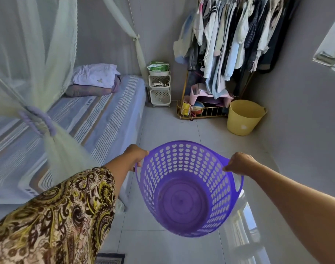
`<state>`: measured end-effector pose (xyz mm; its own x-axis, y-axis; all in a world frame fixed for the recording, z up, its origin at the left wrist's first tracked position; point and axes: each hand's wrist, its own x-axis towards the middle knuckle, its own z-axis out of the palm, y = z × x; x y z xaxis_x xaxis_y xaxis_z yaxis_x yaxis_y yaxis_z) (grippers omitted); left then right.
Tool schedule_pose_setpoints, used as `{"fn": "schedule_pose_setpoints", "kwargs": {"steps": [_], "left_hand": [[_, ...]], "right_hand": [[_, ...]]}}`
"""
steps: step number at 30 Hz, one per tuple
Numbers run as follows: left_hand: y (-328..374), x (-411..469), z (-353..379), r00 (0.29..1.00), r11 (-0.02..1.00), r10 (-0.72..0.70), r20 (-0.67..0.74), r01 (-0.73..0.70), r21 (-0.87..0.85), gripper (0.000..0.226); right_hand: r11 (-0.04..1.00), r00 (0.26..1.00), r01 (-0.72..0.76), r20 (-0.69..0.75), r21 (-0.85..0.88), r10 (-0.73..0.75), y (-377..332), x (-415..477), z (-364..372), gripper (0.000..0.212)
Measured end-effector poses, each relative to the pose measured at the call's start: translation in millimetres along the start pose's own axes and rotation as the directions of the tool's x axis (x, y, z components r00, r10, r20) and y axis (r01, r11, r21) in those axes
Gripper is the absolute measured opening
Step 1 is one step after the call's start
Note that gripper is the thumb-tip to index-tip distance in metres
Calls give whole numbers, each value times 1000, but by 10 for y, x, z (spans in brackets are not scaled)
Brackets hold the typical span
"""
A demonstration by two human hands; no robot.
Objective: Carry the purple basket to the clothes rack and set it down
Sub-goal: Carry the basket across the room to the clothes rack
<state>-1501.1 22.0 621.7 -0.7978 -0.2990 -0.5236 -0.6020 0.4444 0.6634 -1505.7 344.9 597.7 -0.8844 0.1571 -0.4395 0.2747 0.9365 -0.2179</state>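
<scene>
Purple basket in mid-carry, the clothes rack not yet reached.

The left hand [137, 155] and right hand [238, 163] are each closed on a rim handle of the empty purple basket [187, 189], perforated plastic held above the tiled floor [162, 126]. Next: walk forward and lower it near the clothes rack [237, 44], beside the smooth yellow tub [244, 117].

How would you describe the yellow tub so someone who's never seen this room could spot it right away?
Look to the far corner, where the clothes rack hangs full of garments. On the floor just right of the rack's gold wire base stands the yellow tub, open-topped and against the wall. Unlike the purple basket, its walls are solid, not perforated.
</scene>
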Motion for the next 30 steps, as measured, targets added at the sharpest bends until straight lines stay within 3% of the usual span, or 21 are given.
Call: {"fn": "schedule_pose_setpoints", "kwargs": {"steps": [17, 30], "left_hand": [[1643, 2555, 87, 993, 995, -97, -66, 94, -43, 32], [2951, 4299, 105, 992, 993, -102, -68, 98, -68, 27]], "right_hand": [[1000, 996, -2, 84, 24, 0, -824, 2971, -1014, 38], [998, 998, -5, 56, -69, 9, -1398, 5089, -1870, 47]]}}
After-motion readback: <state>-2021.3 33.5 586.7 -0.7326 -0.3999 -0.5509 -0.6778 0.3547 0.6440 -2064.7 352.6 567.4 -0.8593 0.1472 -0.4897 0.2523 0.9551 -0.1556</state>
